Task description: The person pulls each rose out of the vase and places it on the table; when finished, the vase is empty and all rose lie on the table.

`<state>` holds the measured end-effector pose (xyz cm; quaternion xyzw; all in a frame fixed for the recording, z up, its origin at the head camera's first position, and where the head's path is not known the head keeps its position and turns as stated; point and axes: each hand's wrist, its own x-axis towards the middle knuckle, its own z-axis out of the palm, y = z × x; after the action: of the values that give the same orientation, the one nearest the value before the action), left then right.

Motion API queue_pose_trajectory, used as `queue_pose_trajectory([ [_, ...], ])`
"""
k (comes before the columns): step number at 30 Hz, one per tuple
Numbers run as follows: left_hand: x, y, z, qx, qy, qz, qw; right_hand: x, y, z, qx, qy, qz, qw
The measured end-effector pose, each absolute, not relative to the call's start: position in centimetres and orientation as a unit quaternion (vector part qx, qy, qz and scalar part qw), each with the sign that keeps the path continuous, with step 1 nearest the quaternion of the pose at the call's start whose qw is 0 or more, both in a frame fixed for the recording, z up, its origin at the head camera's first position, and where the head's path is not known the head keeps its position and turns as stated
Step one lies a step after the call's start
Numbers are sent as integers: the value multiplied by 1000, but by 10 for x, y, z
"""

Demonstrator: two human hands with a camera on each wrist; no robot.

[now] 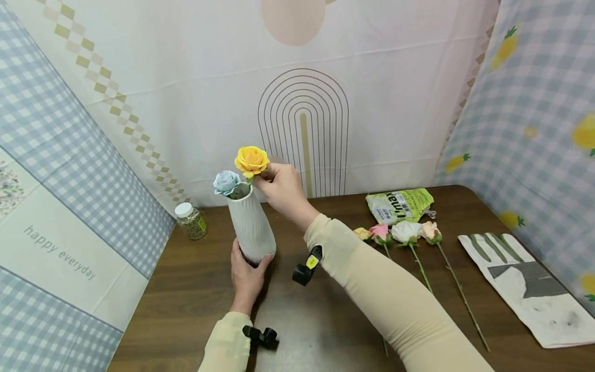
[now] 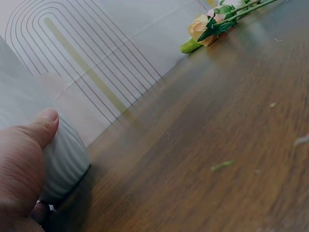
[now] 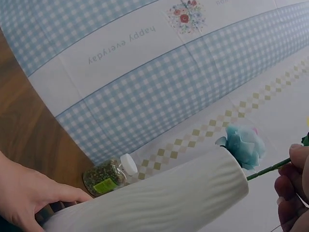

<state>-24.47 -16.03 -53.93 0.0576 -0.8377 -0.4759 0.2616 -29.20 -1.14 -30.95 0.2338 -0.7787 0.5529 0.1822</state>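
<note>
A white ribbed vase (image 1: 251, 227) stands on the table, with a light blue artificial rose (image 1: 226, 183) in its mouth. Low on the vase, my left hand (image 1: 247, 279) grips the base, its thumb lying along the side in the left wrist view. My right hand (image 1: 287, 190) pinches the green stem (image 3: 270, 170) of a yellow rose (image 1: 251, 161) just under the bloom. That stem passes into the vase mouth beside the blue rose. In the right wrist view the yellow bloom is almost wholly out of frame.
A white-capped jar (image 1: 191, 221) of dried green bits stands left of the vase. Several roses, among them a white one (image 1: 406, 232), lie at right. Behind them is a green packet (image 1: 400, 204). A folded glove (image 1: 530, 289) rests at the right edge. Patterned cloth (image 1: 209, 103) hangs behind.
</note>
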Motion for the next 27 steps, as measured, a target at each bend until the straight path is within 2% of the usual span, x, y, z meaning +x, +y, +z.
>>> queue_pose_trajectory([
  [11, -245, -160, -540, 58, -834, -478, 268, -297, -12, -314, 222, -777, 568, 159],
  [27, -246, -160, -539, 57, -835, -479, 264, -302, -16, -322, 220, -728, 644, 84],
])
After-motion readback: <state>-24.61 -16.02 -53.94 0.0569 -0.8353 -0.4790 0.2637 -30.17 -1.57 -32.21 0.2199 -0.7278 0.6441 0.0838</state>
